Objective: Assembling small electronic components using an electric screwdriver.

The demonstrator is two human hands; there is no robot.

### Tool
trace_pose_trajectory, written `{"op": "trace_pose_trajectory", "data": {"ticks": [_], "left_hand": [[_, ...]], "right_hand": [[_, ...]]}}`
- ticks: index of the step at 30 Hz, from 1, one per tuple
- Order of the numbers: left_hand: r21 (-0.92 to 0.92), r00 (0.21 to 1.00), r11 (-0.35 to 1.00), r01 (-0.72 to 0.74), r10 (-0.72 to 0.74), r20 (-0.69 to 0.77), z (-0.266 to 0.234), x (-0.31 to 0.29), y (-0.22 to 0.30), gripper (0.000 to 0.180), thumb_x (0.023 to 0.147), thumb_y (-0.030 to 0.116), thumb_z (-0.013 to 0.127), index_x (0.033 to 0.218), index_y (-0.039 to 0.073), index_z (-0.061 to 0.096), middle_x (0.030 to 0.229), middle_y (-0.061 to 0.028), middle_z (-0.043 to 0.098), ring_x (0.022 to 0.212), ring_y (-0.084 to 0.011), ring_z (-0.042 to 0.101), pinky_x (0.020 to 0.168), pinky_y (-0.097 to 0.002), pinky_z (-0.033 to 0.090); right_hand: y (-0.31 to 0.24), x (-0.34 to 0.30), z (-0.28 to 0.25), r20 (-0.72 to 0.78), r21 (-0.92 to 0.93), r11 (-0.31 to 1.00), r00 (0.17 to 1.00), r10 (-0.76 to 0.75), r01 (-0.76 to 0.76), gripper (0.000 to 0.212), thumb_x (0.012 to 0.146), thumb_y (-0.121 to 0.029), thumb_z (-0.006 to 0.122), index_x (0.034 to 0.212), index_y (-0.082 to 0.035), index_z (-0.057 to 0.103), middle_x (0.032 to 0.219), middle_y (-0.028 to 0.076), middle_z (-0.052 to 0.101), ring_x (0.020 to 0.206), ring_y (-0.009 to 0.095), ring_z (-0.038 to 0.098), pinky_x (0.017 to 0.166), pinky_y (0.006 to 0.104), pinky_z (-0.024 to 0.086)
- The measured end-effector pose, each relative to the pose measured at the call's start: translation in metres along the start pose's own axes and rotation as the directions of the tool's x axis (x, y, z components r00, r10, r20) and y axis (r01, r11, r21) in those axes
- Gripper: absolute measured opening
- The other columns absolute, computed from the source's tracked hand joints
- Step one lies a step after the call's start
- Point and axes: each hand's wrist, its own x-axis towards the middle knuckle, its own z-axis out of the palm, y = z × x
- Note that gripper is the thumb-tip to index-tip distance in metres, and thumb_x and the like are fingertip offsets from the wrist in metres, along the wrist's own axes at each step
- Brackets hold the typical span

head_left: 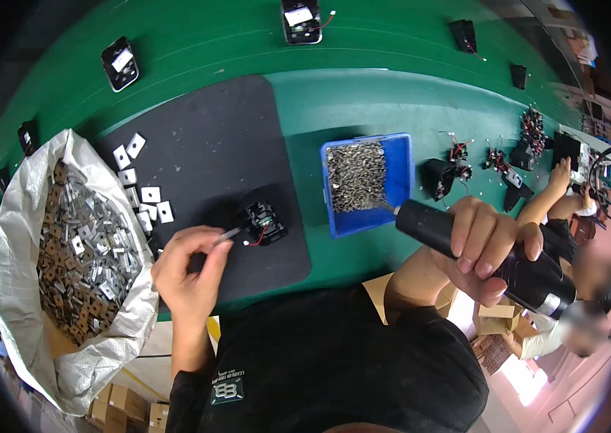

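Between thumb and fingers, my left hand pinches a small metal plate seen nearly edge-on. Just to its right a black plastic housing, with a small circuit board and a short white-plugged wire, lies on the dark mat. My right hand grips a black electric screwdriver, fingers wrapped round its body. The tool's bit points left, at the screws heaped in a blue bin. Whether the bit touches a screw I cannot tell.
Left of the mat stands a white woven sack full of metal plates. Several loose plates lie nearby. Black housings sit along the green bench's far side. Wired parts lie right of the bin, and co-workers sit beyond.
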Motion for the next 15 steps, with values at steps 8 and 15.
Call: {"op": "trace_pose_trajectory", "data": {"ticks": [8,15], "left_hand": [[0.18,0.976,0.964,-0.197,0.174,0.134,0.018,0.01,0.007,0.021,0.066,0.0,0.083,0.083,0.003,0.071,0.108,-0.0111,0.062,0.094,-0.0222,0.061,0.079,-0.0324,0.049],[0.228,0.978,0.958,-0.173,0.139,0.158,0.034,0.013,0.001,0.017,0.067,0.001,0.08,0.078,0.005,0.069,0.12,-0.0141,0.063,0.108,-0.0279,0.059,0.094,-0.0365,0.043]], "right_hand": [[0.003,-0.002,-0.002,0.032,-0.041,0.999,0.999,0.027,-0.026,0.05,0.082,-0.016,0.077,0.122,-0.015,0.047,0.07,-0.003,0.061,0.059,0.01,0.06,0.057,0.0245,0.052],[0.001,0.0,-0.001,0.047,0.009,0.998,0.997,0.055,-0.056,0.049,0.082,-0.012,0.077,0.121,-0.014,0.049,0.069,-0.002,0.062,0.059,0.012,0.061,0.058,0.0263,0.052]]}}
